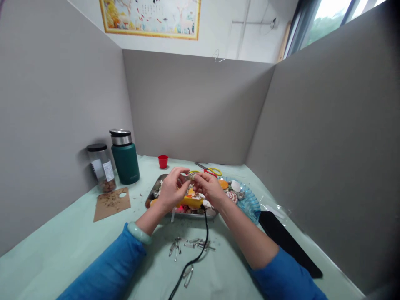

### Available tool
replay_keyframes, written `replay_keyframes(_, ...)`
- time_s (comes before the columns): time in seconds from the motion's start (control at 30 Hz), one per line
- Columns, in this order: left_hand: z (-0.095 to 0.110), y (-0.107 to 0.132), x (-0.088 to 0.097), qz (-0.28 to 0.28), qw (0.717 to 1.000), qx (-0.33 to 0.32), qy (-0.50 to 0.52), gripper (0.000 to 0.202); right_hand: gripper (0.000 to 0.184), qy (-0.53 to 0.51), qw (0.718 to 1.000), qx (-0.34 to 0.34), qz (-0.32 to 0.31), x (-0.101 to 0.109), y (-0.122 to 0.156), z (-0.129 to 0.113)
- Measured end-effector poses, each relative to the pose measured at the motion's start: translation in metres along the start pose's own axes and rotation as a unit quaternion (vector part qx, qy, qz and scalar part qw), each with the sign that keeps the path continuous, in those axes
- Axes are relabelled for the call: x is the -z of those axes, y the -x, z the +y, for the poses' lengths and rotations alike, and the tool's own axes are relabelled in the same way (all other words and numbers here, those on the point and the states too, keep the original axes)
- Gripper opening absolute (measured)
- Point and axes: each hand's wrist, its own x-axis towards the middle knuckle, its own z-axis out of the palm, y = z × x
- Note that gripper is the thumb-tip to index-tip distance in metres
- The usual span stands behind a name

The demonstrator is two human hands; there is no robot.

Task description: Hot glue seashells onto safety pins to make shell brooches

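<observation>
Grey walls (200, 104): I've got 3 around the workspace, L, back & R.
Table (62, 233): pale green top, fills the lower part of my head-cam view.
Framed picture (153, 35): up on the white wall, past the back panel; window (326, 23) top R.
Blue sleeves (112, 262): both pushed up, forearms reaching in from the near side.
Black slab (290, 246): flat on table, R side, nr the R wall.
Tray (187, 216): metal, mid-table under the hands, full of mixed colourful bits.
Plate (251, 204): clear blue, just R of tray, w/ shells (231, 196) & an orange pc.
Flask (125, 162): dark green, upright, far L; clear jar (101, 166) w/ black lid just beside it.
Brown card (109, 206): flat in front of jar, crumbs on it, hole in one corner.
L hand (173, 185): thumb & fingers pinching the small piece; pale bracelet (139, 233) on wrist.
R hand (208, 187): fingertips on same piece, gripping it from the other side.
Yellow tool (190, 203): lies across tray below hands; black cord (206, 227) runs off the near edge of view.
Scissors (202, 166): behind tray, blades pointing L.
Red cup (163, 161): upright, nr back wall.
Metal clips (200, 243): loose groups on table, near side of tray.
Small piece (191, 176): held btwn both hands above tray; too tiny to ID.
</observation>
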Motion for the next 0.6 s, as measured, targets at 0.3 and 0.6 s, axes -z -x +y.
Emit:
replay_keyframes(0.3, -0.012, 0.002, -0.004, -0.022, 0.998, 0.055, 0.031, 0.023, 0.033, -0.028, 0.998, -0.029, -0.038, 0.001, 0.003, -0.001)
replay_keyframes(0.6, -0.006, 0.002, -0.003, 0.025, 0.999, 0.023, 0.026, 0.016, 0.037, -0.036, 0.999, -0.021, -0.032, -0.002, 0.003, -0.001)
